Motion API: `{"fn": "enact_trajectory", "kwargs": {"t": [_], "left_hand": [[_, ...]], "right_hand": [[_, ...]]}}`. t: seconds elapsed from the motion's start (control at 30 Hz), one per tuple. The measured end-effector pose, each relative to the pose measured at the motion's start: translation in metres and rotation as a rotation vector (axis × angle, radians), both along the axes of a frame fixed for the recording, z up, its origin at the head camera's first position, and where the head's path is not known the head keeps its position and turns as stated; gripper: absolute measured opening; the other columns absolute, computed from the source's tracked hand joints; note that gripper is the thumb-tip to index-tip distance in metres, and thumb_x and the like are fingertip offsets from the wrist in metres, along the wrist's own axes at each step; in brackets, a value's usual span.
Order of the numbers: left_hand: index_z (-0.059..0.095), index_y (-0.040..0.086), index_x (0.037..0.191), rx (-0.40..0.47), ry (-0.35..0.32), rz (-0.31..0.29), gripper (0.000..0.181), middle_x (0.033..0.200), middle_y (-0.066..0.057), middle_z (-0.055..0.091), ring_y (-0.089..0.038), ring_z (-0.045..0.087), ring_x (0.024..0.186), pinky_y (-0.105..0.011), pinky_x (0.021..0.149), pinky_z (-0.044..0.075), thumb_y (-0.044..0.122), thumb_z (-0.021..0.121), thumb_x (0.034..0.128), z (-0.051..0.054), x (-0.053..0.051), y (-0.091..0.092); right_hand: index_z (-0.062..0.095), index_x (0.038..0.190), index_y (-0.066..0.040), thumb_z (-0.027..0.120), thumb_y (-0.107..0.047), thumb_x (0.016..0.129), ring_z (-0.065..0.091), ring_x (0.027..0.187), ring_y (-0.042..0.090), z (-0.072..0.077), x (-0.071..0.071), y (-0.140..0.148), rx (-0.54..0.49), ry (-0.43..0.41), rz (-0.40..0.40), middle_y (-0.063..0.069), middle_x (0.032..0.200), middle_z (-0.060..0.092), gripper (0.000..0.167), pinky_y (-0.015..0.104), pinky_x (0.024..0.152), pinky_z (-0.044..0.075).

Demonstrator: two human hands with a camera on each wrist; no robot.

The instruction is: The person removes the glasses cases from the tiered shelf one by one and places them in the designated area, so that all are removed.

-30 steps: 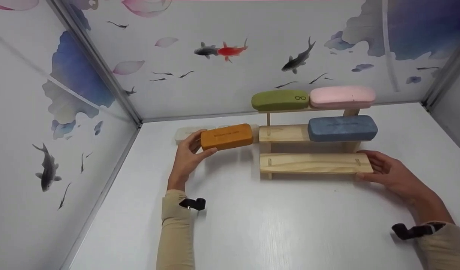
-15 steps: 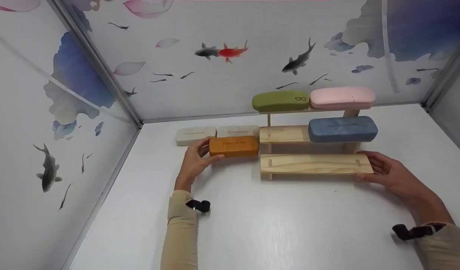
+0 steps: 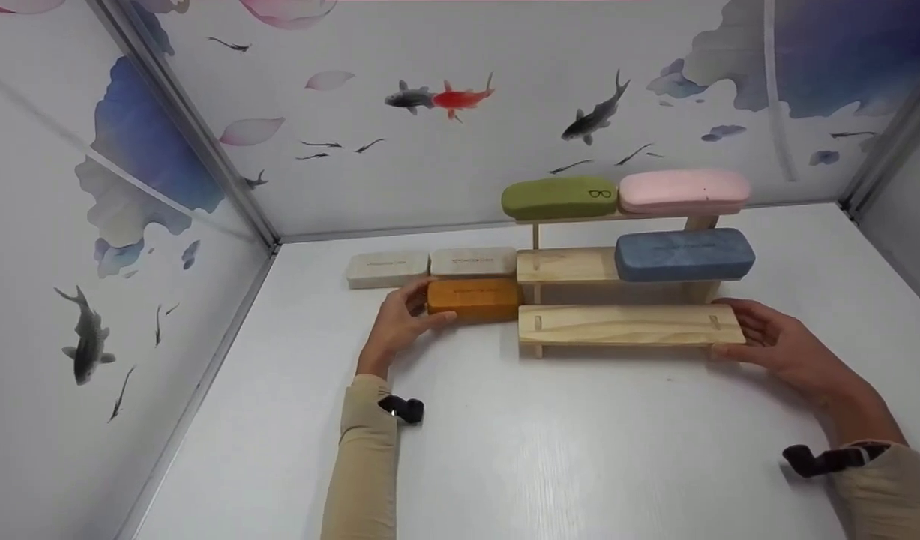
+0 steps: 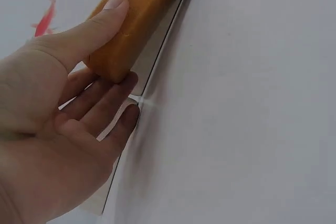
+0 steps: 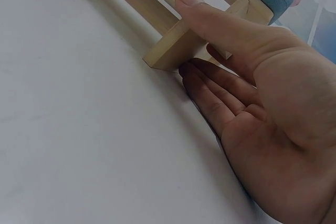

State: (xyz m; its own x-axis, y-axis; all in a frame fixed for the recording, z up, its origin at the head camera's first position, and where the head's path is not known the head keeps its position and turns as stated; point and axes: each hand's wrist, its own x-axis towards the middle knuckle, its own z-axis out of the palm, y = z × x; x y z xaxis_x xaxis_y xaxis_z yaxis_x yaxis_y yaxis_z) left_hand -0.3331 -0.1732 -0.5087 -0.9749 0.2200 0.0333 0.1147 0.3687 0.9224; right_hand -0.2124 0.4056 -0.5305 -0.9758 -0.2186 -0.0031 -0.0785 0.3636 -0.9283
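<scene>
My left hand (image 3: 403,322) holds the left end of an orange glasses case (image 3: 474,300), thumb on the front and fingers behind. The case lies level just left of a three-tier wooden rack (image 3: 630,325), in front of two cream cases; whether it touches the table cannot be told. In the left wrist view the thumb presses on the orange case (image 4: 134,30). My right hand (image 3: 782,346) grips the right end of the rack's lowest tier. Its thumb lies over the front of the wooden rack (image 5: 173,45) in the right wrist view, with the other fingers behind.
Green (image 3: 559,198) and pink (image 3: 684,192) glasses cases lie on the top tier. A blue case (image 3: 684,255) sits at the right of the middle tier. Two cream cases (image 3: 388,268) lie end to end left of the rack. Printed wall panels (image 3: 445,165) enclose the white table.
My left hand has lowered the orange case and brought it nearer, slightly rightward, uncovering the cream cases behind it. The case is now level. My right hand has stayed on the rack.
</scene>
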Motion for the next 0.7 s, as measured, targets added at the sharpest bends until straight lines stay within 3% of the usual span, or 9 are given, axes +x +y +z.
{"fn": "enact_trajectory", "kwargs": {"t": [0.23,0.47,0.7], "left_hand": [[0.054,0.014,0.159,-0.091,-0.004,-0.015,0.079,0.155,-0.010,0.062,-0.027,0.059,0.145,-0.043,0.124,0.048,0.015,0.092,0.0893,-0.002,0.000,-0.002],[0.051,0.016,0.162,-0.114,-0.024,0.004,0.077,0.161,-0.011,0.056,-0.027,0.053,0.150,-0.044,0.127,0.044,0.009,0.086,0.0939,0.001,0.000,0.002],[0.047,0.014,0.164,-0.160,0.002,0.007,0.077,0.165,-0.013,0.052,-0.029,0.049,0.154,-0.045,0.130,0.040,0.011,0.084,0.0962,0.001,0.002,0.010]], "right_hand": [[0.033,0.165,0.002,0.078,-0.010,0.101,0.061,0.127,-0.011,0.001,0.000,-0.001,-0.007,0.022,0.003,-0.019,0.146,0.055,0.079,0.013,0.097,0.057],[0.034,0.166,0.001,0.078,-0.013,0.101,0.061,0.127,-0.011,0.002,0.000,-0.003,0.005,0.025,0.006,-0.017,0.147,0.055,0.080,0.012,0.098,0.057],[0.033,0.166,0.001,0.079,-0.013,0.101,0.060,0.127,-0.013,0.000,0.000,-0.001,0.005,0.022,-0.001,-0.018,0.148,0.053,0.081,0.011,0.098,0.056]]}}
